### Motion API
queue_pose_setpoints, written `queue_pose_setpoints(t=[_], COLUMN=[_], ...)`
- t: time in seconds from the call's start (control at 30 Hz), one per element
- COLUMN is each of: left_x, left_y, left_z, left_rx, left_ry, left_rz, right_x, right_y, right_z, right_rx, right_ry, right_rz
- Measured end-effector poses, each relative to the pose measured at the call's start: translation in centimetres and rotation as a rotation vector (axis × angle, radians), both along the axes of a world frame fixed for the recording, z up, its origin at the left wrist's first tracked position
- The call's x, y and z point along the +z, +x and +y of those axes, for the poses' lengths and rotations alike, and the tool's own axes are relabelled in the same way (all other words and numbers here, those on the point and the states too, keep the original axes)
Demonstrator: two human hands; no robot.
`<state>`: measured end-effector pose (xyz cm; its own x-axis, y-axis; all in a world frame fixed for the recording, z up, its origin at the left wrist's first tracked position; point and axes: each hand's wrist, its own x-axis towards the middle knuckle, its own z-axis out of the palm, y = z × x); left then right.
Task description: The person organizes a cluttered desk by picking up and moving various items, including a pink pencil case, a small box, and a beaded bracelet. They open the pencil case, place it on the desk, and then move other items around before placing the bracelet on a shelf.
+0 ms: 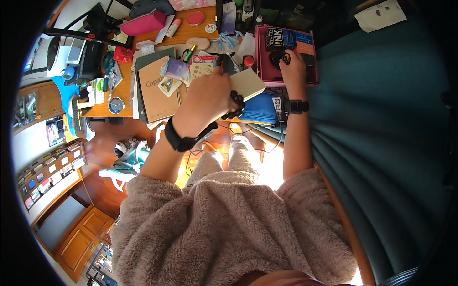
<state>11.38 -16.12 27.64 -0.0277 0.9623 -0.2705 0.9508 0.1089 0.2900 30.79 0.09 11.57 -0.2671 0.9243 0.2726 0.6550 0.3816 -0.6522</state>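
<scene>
My left hand [211,93] is over the desk, back upward, a black band on its wrist. A string of black beads [234,105] is gathered at its thumb side. Its fingertips reach a dark object [224,63] that they partly cover. Just right of this hand lies a pale, thick block-like box [248,84]. My right hand [295,67] reaches into a pink box [258,57], pinching a small black item with a yellow and green mark [287,58]. Beside its fingers is a dark round object [275,58]. Several small printed boxes [274,37] stand at the pink box's far side.
Notebooks [157,84], small packets [175,68] and a red-capped container [248,61] crowd the desk [125,77]. A blue folder or pouch [259,109] lies by the front edge. A cable [282,134] hangs below. A teal curtain [375,93] borders the right.
</scene>
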Motion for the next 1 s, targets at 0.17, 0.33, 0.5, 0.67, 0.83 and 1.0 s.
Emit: queue_pose_setpoints(t=[0.17,0.33,0.5,0.67,0.83,1.0], left_x=[0.6,0.1,-0.3,-0.6,-2.3,-4.7], left_y=[-1.5,-2.7,-3.5,-3.4,0.7,5.9], left_z=[-4.1,-6.5,-7.6,-7.8,-5.4,-2.0], left_rx=[0.095,0.143,0.157,0.2,0.269,0.114], left_ry=[-0.039,-0.027,0.002,0.014,0.179,0.213], left_rz=[-0.082,-0.122,-0.143,-0.257,-0.322,-0.378], right_x=[-2.5,-3.4,-1.9,2.8,6.2,6.5], right_y=[-0.8,-1.5,-1.6,-0.2,-0.6,-0.3], right_z=[1.6,1.6,0.1,-5.0,-12.6,-13.9], right_rx=[-0.014,-0.1,-0.12,0.071,0.269,0.107], right_ry=[0.022,0.027,0.039,-0.182,-1.288,-1.092], right_rz=[-0.153,-0.289,-0.255,0.023,1.167,1.442])
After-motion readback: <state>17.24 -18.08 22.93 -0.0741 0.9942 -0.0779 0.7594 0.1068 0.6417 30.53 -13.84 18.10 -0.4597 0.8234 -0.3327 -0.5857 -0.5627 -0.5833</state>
